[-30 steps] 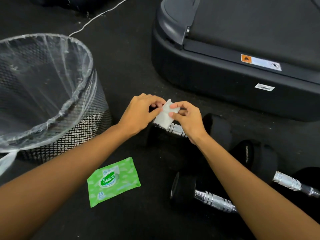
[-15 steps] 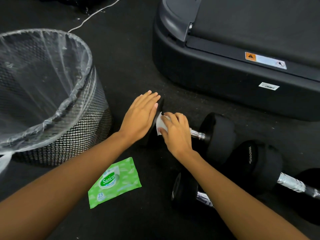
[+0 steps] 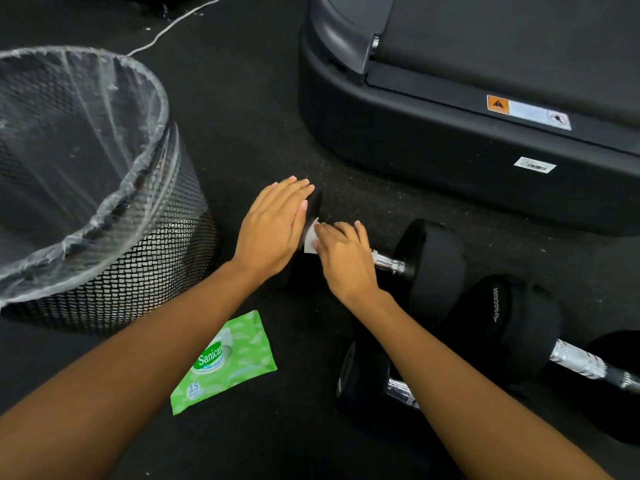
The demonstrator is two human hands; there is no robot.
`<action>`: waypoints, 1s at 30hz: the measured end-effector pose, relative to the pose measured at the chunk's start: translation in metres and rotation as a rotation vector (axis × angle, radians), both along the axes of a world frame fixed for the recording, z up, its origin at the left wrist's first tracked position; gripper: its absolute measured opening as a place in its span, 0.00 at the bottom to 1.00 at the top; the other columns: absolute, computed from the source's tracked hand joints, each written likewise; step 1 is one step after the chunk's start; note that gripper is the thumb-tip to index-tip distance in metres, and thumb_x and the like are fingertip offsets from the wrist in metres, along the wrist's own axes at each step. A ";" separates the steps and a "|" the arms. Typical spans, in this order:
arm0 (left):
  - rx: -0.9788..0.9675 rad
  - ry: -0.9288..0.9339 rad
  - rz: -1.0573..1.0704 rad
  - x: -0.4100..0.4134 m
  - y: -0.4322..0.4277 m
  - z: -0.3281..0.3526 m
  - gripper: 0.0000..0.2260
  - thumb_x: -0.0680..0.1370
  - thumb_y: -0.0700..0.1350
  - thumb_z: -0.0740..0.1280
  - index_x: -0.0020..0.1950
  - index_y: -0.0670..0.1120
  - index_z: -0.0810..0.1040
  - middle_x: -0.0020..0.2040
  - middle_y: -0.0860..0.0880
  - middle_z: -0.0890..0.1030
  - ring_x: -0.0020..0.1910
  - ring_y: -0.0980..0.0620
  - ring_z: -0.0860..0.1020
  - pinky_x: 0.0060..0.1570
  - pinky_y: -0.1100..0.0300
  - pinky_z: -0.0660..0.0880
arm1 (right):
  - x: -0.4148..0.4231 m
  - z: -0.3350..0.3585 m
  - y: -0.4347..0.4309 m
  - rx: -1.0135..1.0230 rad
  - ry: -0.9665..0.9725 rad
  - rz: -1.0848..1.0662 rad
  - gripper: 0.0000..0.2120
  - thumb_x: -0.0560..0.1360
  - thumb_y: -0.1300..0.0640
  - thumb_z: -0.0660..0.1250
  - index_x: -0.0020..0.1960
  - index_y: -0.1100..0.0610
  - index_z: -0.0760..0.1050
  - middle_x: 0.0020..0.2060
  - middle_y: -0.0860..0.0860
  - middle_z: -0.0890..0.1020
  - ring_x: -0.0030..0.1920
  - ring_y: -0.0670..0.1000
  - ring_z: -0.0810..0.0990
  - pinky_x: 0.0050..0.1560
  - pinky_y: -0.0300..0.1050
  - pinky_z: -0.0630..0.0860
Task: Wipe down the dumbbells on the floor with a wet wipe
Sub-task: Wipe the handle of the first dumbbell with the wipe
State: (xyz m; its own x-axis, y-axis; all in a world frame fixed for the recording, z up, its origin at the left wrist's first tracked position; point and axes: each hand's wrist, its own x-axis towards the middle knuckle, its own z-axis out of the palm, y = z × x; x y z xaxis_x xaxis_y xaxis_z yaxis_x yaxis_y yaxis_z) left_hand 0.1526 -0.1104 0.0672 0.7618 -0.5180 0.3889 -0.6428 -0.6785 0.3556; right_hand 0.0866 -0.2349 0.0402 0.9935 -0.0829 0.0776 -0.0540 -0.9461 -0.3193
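Note:
Three black dumbbells with chrome handles lie on the dark floor. The nearest-centre dumbbell point(image 3: 429, 268) has my left hand point(image 3: 273, 226) laid flat, fingers together, on its left head. My right hand point(image 3: 344, 258) presses a white wet wipe point(image 3: 310, 241) against the inner side of that head, over the handle. A second dumbbell point(image 3: 519, 327) lies to the right, and a third dumbbell point(image 3: 360, 379) is partly hidden under my right forearm. A green wet wipe pack point(image 3: 225, 362) lies on the floor near my left forearm.
A black mesh waste bin point(image 3: 114, 258) with a clear plastic liner stands at the left. A large black treadmill base point(image 3: 450, 143) fills the upper right. A thin white cable point(image 3: 173, 27) runs across the floor at the top.
Both hands held the wipe above the handle a second ago. My left hand has since gone flat onto the dumbbell's left head, and my right hand has brought the wipe down against it.

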 end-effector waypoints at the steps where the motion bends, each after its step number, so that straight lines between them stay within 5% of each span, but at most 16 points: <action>1: 0.001 0.007 -0.001 0.000 0.000 0.000 0.20 0.80 0.46 0.49 0.66 0.41 0.73 0.64 0.44 0.76 0.67 0.49 0.69 0.69 0.59 0.56 | -0.006 -0.004 0.001 -0.065 -0.052 0.033 0.17 0.79 0.58 0.58 0.68 0.59 0.69 0.63 0.54 0.76 0.67 0.55 0.68 0.72 0.54 0.51; 5: 0.000 0.006 0.001 -0.001 0.001 -0.001 0.20 0.80 0.46 0.49 0.66 0.41 0.73 0.64 0.44 0.75 0.68 0.49 0.69 0.69 0.57 0.58 | -0.008 -0.009 0.001 -0.115 -0.107 0.053 0.19 0.76 0.60 0.64 0.66 0.60 0.70 0.60 0.55 0.78 0.64 0.54 0.72 0.71 0.53 0.54; 11: -0.005 0.006 0.006 0.000 0.001 0.000 0.19 0.81 0.45 0.50 0.66 0.41 0.73 0.64 0.45 0.76 0.68 0.49 0.69 0.69 0.60 0.56 | 0.021 0.013 -0.010 0.309 0.291 -0.081 0.16 0.80 0.51 0.56 0.64 0.55 0.73 0.51 0.55 0.80 0.53 0.54 0.78 0.53 0.47 0.72; 15: -0.012 -0.001 0.004 -0.001 0.001 0.000 0.19 0.80 0.45 0.50 0.65 0.41 0.73 0.64 0.45 0.76 0.67 0.49 0.69 0.69 0.60 0.55 | 0.003 0.010 -0.025 0.206 0.206 -0.090 0.19 0.78 0.51 0.60 0.67 0.55 0.70 0.59 0.55 0.78 0.60 0.54 0.73 0.60 0.47 0.68; 20: -0.005 0.008 0.005 0.000 0.000 0.000 0.19 0.80 0.45 0.50 0.66 0.41 0.73 0.64 0.45 0.76 0.68 0.49 0.69 0.69 0.59 0.55 | 0.019 0.011 -0.007 0.128 0.274 -0.042 0.10 0.80 0.55 0.58 0.55 0.58 0.75 0.48 0.56 0.79 0.49 0.55 0.78 0.48 0.48 0.74; 26: -0.006 0.007 0.008 0.000 0.000 0.000 0.19 0.80 0.46 0.50 0.66 0.42 0.72 0.64 0.45 0.75 0.68 0.50 0.68 0.69 0.59 0.55 | -0.003 0.020 -0.017 0.148 0.170 -0.012 0.18 0.78 0.58 0.61 0.67 0.58 0.68 0.61 0.56 0.76 0.63 0.55 0.71 0.64 0.45 0.64; 30: -0.018 0.001 0.007 -0.001 0.001 -0.001 0.19 0.80 0.45 0.50 0.66 0.42 0.73 0.64 0.45 0.76 0.68 0.50 0.69 0.69 0.60 0.55 | -0.003 0.017 -0.022 0.193 0.192 -0.093 0.15 0.80 0.54 0.58 0.64 0.56 0.72 0.56 0.55 0.78 0.58 0.54 0.74 0.58 0.47 0.70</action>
State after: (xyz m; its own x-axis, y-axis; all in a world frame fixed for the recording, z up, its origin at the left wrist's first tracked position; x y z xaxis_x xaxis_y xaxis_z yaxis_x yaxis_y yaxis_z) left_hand 0.1520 -0.1094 0.0662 0.7658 -0.5055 0.3974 -0.6377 -0.6767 0.3680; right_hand 0.0836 -0.2569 0.0568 0.9760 -0.1691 -0.1371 -0.2143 -0.8572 -0.4683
